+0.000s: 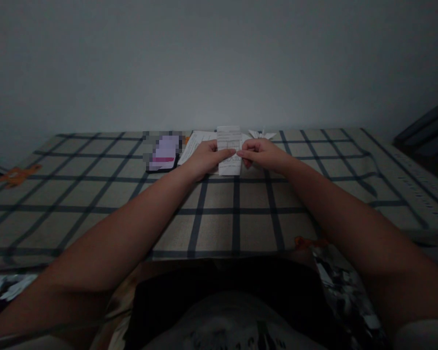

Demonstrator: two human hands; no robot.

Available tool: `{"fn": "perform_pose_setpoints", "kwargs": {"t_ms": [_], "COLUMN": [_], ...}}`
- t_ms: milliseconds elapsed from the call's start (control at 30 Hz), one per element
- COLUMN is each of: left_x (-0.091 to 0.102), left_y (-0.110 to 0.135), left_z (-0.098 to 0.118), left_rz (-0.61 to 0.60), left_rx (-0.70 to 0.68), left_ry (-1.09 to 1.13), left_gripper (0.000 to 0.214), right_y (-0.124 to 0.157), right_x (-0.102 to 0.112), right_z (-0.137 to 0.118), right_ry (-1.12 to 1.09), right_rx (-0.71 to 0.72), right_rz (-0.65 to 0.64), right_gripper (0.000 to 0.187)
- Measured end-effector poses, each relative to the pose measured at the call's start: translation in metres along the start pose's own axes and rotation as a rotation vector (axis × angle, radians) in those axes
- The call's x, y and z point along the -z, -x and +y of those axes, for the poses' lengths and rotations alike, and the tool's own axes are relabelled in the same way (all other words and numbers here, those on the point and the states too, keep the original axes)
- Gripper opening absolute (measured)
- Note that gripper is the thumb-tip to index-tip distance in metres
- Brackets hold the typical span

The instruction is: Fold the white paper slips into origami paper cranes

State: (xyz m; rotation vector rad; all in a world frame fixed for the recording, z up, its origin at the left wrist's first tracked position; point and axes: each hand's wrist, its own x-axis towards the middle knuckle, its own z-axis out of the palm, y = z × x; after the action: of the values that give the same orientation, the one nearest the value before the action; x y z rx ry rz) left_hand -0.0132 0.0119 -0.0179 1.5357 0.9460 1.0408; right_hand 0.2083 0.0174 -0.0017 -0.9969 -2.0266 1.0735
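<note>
Between my hands a narrow folded strip of printed paper point(229, 136) is held up over the table. My left hand point(206, 154) grips its left edge, with the thumb lying across the front and the fingers behind. On the right edge, my right hand point(261, 151) pinches the paper between thumb and curled fingers. The two thumb tips almost meet at the middle of the strip. Behind my left hand lies a flat printed sheet point(194, 143). A folded white paper shape with pointed ends point(257, 133) sits just beyond my right hand.
A phone point(166, 153) with a lit, partly blurred screen lies left of my hands. The table wears a checked cloth point(219, 228) and stands against a plain wall point(219, 63). Orange ties point(20, 175) show at the cloth's left side. Dark slats point(427, 131) are at the far right.
</note>
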Motion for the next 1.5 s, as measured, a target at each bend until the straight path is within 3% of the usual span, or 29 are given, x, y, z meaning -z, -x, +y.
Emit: {"fn": "perform_pose_setpoints", "kwargs": {"t_ms": [233,433,800,1500], "left_x": [0.001,0.0,0.001,0.0], "left_y": [0.0,0.0,0.001,0.001], "left_z": [0.001,0.001,0.002,0.005], "left_rz": [0.003,0.045,0.02,0.108], "left_rx": [0.008,-0.01,0.031,0.012], "left_ry": [-0.139,-0.083,-0.149,-0.105], "left_gripper": [0.035,0.044,0.039,0.048], "right_y": [-0.002,0.003,-0.001,0.003], "right_x": [0.001,-0.001,0.002,0.001], "right_z": [0.001,-0.01,0.001,-0.004], "right_ry": [-0.01,0.005,0.041,0.06], "right_rx": [-0.01,-0.051,-0.013,-0.032], "right_rz": [0.026,-0.018,0.017,-0.034], "right_gripper": [0.032,0.037,0.032,0.035]}}
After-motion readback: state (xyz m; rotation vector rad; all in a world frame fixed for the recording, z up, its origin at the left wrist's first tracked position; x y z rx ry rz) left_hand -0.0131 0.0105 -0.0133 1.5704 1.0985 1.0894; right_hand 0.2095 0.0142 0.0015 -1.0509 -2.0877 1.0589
